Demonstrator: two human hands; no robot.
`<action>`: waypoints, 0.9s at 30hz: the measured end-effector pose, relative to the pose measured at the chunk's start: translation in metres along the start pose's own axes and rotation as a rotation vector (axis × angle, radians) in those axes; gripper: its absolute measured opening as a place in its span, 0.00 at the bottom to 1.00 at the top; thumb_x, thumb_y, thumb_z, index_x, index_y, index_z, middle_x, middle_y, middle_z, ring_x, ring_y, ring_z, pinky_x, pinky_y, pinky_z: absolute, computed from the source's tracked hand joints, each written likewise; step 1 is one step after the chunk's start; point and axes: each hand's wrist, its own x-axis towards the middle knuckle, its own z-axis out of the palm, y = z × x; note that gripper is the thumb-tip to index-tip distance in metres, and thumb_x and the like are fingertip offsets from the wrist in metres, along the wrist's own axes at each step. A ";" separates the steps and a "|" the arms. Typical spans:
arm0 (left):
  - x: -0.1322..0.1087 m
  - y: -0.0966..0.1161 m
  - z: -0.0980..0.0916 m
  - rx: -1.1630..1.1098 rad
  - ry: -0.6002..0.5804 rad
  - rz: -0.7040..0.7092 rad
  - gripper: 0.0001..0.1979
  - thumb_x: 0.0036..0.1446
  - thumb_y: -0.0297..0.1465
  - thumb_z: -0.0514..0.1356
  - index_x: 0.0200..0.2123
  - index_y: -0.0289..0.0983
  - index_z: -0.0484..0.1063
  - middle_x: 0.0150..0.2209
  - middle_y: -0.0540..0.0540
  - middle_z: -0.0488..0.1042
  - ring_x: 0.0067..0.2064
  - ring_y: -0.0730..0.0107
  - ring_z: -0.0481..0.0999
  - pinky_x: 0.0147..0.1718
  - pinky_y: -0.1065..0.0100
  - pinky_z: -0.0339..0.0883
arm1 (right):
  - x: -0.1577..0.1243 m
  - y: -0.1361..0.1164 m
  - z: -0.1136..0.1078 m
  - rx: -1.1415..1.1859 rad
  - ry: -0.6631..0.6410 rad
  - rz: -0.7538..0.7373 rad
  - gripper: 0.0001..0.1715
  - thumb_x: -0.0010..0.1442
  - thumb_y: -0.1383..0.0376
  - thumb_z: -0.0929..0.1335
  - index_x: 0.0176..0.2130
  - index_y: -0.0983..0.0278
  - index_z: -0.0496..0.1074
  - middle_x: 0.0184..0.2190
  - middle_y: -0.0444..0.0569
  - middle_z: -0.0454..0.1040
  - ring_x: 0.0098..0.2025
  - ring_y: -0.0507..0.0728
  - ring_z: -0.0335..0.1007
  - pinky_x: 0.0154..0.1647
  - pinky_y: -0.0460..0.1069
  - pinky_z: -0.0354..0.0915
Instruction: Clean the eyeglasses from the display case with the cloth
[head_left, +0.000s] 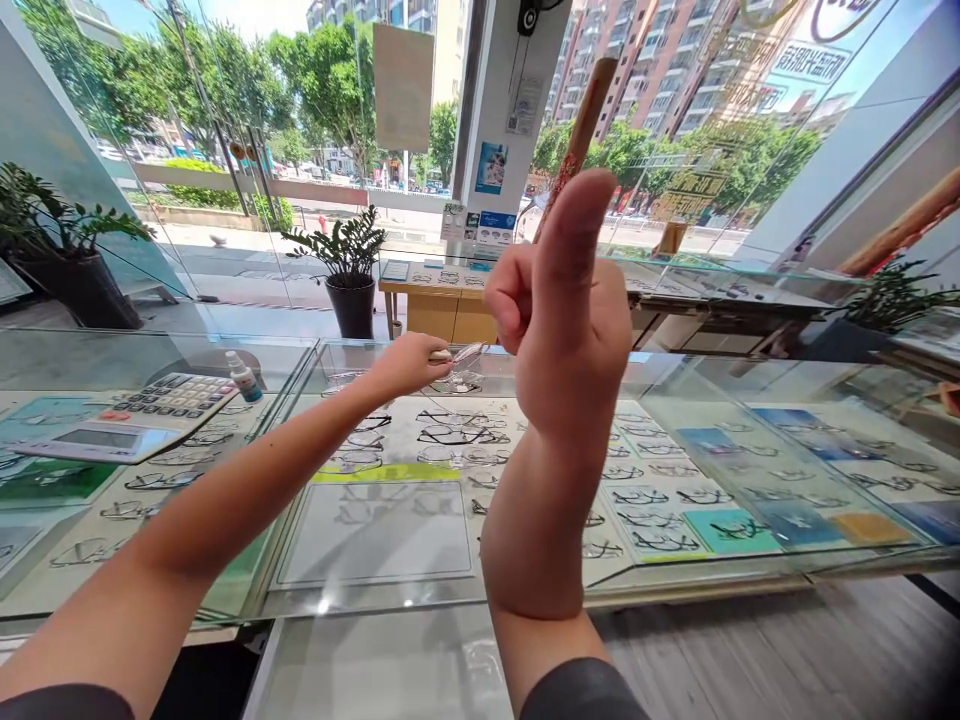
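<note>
My left hand (409,362) reaches over the glass counter, its fingers closed on a pair of eyeglasses (469,352) with clear lenses. Something small and whitish shows at those fingertips; its kind is unclear. Nearer the camera, my right hand (574,275) is raised above the counter in a fist, thumb pointing up. I see nothing held in it, though part of the curled fingers is hidden. Below both hands, several eyeglass frames (461,435) lie in rows in the glass display case (375,600). A pale rectangular mat (382,535) lies in front of them.
On the left counter rest a large calculator (112,430) and a small spray bottle (244,378). Colored cards (731,530) and more frames fill the right case. Behind stand a potted plant (351,290), another counter (442,300) and a wooden pole (589,115) partly behind my right hand.
</note>
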 end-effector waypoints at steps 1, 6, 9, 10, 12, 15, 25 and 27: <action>-0.008 0.000 -0.013 0.005 0.024 0.001 0.11 0.60 0.35 0.68 0.26 0.37 0.78 0.24 0.49 0.75 0.29 0.68 0.69 0.31 0.65 0.59 | 0.001 0.001 0.002 0.041 -0.031 0.005 0.48 0.72 0.26 0.58 0.20 0.57 0.55 0.19 0.43 0.50 0.22 0.54 0.49 0.24 0.54 0.54; -0.053 0.012 -0.077 -0.174 0.284 0.026 0.14 0.62 0.43 0.69 0.33 0.38 0.83 0.29 0.48 0.80 0.32 0.68 0.74 0.33 0.66 0.65 | 0.006 0.017 0.020 0.208 -0.198 0.033 0.51 0.68 0.21 0.52 0.19 0.57 0.55 0.18 0.42 0.49 0.22 0.54 0.48 0.23 0.53 0.52; -0.068 0.020 -0.103 -0.246 0.417 0.043 0.13 0.60 0.43 0.71 0.32 0.39 0.81 0.32 0.47 0.81 0.33 0.68 0.75 0.34 0.66 0.68 | 0.012 0.035 0.037 0.267 -0.211 0.050 0.49 0.70 0.23 0.57 0.20 0.57 0.56 0.18 0.41 0.48 0.22 0.53 0.46 0.22 0.51 0.50; -0.071 0.021 -0.109 -0.273 0.446 0.052 0.13 0.59 0.43 0.71 0.32 0.40 0.81 0.34 0.47 0.81 0.34 0.68 0.76 0.34 0.65 0.70 | 0.014 0.042 0.044 0.288 -0.187 0.065 0.47 0.70 0.24 0.59 0.21 0.57 0.58 0.19 0.41 0.48 0.22 0.52 0.46 0.22 0.51 0.50; -0.075 0.023 -0.118 -0.317 0.485 0.068 0.13 0.60 0.44 0.72 0.33 0.40 0.81 0.37 0.45 0.83 0.35 0.67 0.78 0.34 0.65 0.72 | 0.018 0.053 0.058 0.324 -0.141 0.115 0.43 0.68 0.25 0.64 0.25 0.56 0.64 0.19 0.39 0.47 0.21 0.52 0.45 0.21 0.51 0.50; -0.080 0.027 -0.127 -0.332 0.527 0.071 0.13 0.60 0.44 0.72 0.33 0.41 0.81 0.36 0.46 0.83 0.34 0.68 0.77 0.31 0.66 0.70 | 0.021 0.062 0.077 0.393 -0.100 0.200 0.41 0.63 0.24 0.69 0.28 0.55 0.65 0.20 0.37 0.47 0.21 0.51 0.45 0.20 0.50 0.50; -0.093 0.042 -0.145 -0.354 0.500 0.078 0.14 0.61 0.44 0.73 0.32 0.39 0.82 0.28 0.49 0.79 0.30 0.70 0.74 0.26 0.69 0.66 | 0.015 0.056 0.093 0.474 0.053 0.176 0.22 0.52 0.60 0.79 0.41 0.55 0.67 0.32 0.38 0.69 0.31 0.51 0.62 0.34 0.49 0.68; -0.093 0.041 -0.146 -0.357 0.464 0.084 0.15 0.61 0.44 0.73 0.32 0.39 0.81 0.28 0.48 0.80 0.31 0.69 0.75 0.27 0.69 0.68 | 0.015 0.057 0.090 0.442 0.042 0.143 0.20 0.53 0.62 0.77 0.41 0.55 0.67 0.33 0.39 0.70 0.33 0.52 0.64 0.36 0.50 0.69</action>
